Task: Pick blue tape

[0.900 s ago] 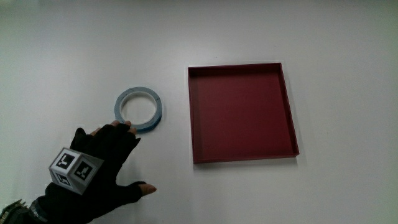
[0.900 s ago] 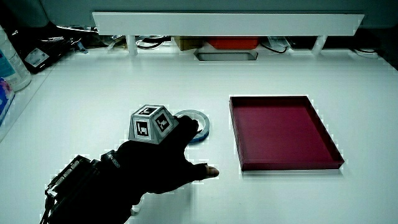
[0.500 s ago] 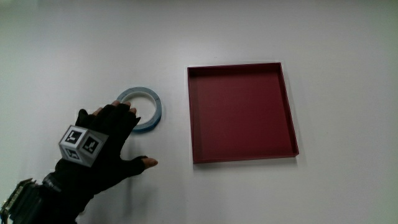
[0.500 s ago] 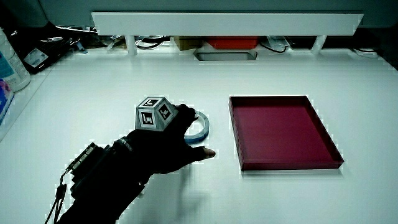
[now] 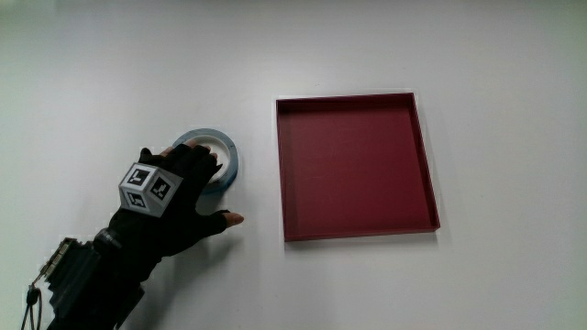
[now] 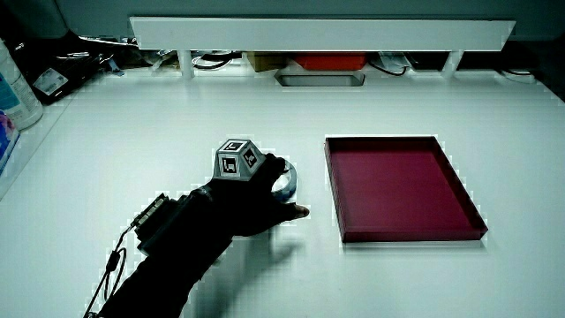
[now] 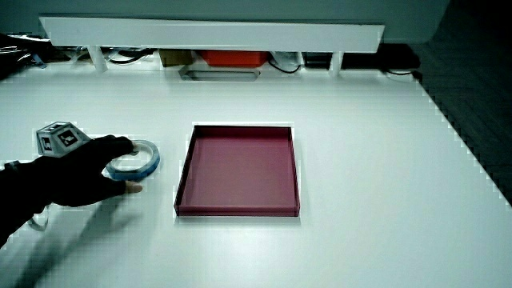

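The blue tape is a pale blue ring lying flat on the white table beside the red tray. The gloved hand lies over the part of the ring nearer the person, fingers stretched across it and into its hole. The thumb rests on the table, apart from the ring and nearer the person. Nothing is gripped. The patterned cube sits on the hand's back. In both side views the hand covers much of the tape.
The shallow square red tray holds nothing. A low white partition runs along the table's edge farthest from the person, with cables and boxes under it. A bottle stands at the table's edge.
The hand has slid forward from just short of the ring to lie over it, fingers now reaching into its hole. The tape and tray have not moved.
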A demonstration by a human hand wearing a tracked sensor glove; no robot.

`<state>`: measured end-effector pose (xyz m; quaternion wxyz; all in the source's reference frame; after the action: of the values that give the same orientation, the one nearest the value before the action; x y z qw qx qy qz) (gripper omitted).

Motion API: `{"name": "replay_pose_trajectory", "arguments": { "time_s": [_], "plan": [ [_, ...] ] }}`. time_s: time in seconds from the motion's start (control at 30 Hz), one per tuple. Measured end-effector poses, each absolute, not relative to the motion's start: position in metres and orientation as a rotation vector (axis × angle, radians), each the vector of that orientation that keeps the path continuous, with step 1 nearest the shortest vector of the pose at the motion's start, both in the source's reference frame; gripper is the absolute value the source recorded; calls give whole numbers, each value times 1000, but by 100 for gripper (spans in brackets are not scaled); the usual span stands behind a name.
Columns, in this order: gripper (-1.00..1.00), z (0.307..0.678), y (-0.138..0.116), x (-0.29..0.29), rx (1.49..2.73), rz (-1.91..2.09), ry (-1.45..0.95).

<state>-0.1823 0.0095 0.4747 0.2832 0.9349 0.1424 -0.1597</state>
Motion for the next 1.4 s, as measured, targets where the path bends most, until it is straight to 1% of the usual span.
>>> {"name": "replay_pose_trajectory", "arguments": {
  "time_s": [0.13, 0.33, 0.63, 0.73, 0.83, 0.87, 0.9, 0.97, 1.13, 1.2, 1.23, 1.4],
  "plan": [
    [0, 488, 6, -184, 2485, -393, 345],
    [0, 503, 1, -186, 2510, -319, 337],
    [0, 505, 1, -184, 2524, -293, 356],
    [13, 504, 2, -183, 2537, -306, 371],
    [26, 502, 4, -183, 2579, -343, 415],
    [30, 497, 4, -181, 2599, -331, 424],
    [35, 503, 5, -184, 2600, -360, 423],
    [43, 497, 5, -182, 2619, -355, 425],
    [65, 500, 8, -187, 2687, -410, 450],
    [74, 497, 8, -186, 2687, -403, 428],
    [78, 496, 9, -186, 2710, -384, 446],
    [100, 495, 11, -189, 2738, -422, 448]
  ]
}}
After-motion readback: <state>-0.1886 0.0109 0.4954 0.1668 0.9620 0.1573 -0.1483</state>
